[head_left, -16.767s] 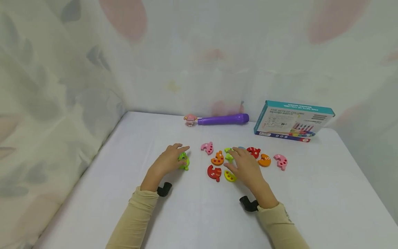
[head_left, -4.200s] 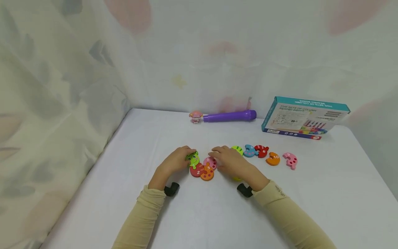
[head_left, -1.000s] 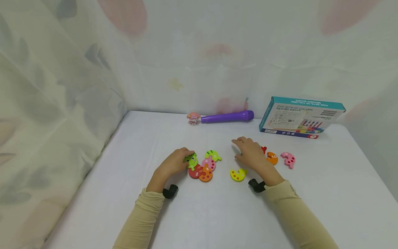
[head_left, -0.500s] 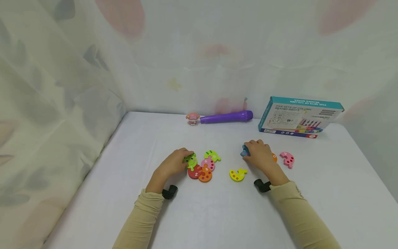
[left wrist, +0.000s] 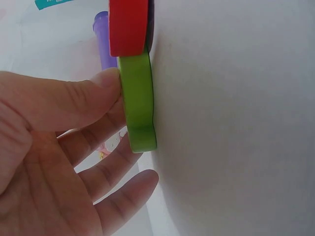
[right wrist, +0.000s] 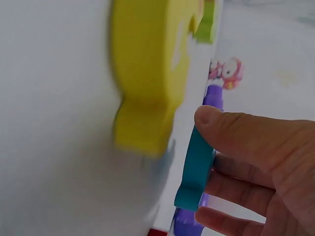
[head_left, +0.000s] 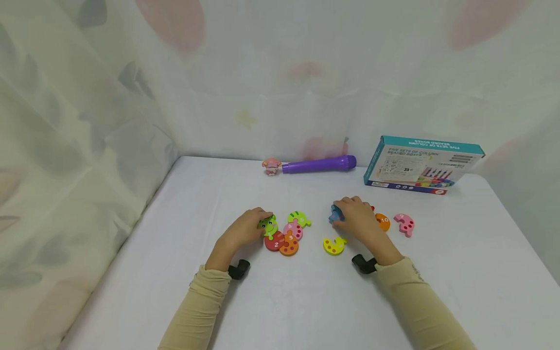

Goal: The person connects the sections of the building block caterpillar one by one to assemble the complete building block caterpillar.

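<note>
My left hand holds the green caterpillar-head puzzle piece between thumb and fingers. Joined to that head is a chain: a red piece marked 2, an orange piece marked 3, a pink piece and a light green striped piece. My right hand pinches a blue puzzle piece, which looks raised off the table in the right wrist view. A yellow dotted piece lies on the table nearer to me. My right hand mostly hides a red piece.
Right of my right hand lie an orange piece marked 10 and a pink dotted piece. At the back are a purple microphone-shaped toy, a small pink figure and a box. White cloth covers the table.
Since the oldest frame, several pieces have been joined to the green head. Within the last second my right hand has taken the blue piece and moved it slightly left. My left hand stays put.
</note>
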The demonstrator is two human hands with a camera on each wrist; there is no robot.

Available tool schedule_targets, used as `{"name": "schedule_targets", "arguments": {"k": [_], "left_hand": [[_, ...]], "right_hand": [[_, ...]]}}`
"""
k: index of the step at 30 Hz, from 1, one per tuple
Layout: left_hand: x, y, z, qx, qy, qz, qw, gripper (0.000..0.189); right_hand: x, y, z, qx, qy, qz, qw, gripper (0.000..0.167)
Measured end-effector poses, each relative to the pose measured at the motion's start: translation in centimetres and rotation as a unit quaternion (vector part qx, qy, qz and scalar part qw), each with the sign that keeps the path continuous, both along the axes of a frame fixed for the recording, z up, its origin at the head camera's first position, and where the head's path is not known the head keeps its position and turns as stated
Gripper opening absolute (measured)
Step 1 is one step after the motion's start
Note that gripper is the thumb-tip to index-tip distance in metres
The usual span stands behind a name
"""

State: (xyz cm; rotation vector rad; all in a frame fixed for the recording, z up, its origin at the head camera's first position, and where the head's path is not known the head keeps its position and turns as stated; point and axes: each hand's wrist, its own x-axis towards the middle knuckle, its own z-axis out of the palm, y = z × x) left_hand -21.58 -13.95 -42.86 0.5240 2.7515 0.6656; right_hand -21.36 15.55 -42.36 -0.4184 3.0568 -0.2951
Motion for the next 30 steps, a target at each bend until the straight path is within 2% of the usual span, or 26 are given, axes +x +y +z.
{"name": "schedule_targets", "arguments": {"k": [14, 30], "left_hand": [[0.0, -0.1, 0.1, 0.001, 0.001, -0.005, 1.0, 0.046], [0.0, -0.1, 0.0, 0.001, 0.005, -0.007, 1.0, 0.046]], "right_hand": [[1.1, -4.1, 0.2, 0.007, 0.002, 0.054, 0.9985, 0.058], [1.2, -5.8, -0.3, 0.014, 0.02, 0.062, 0.9978, 0.058]]}}
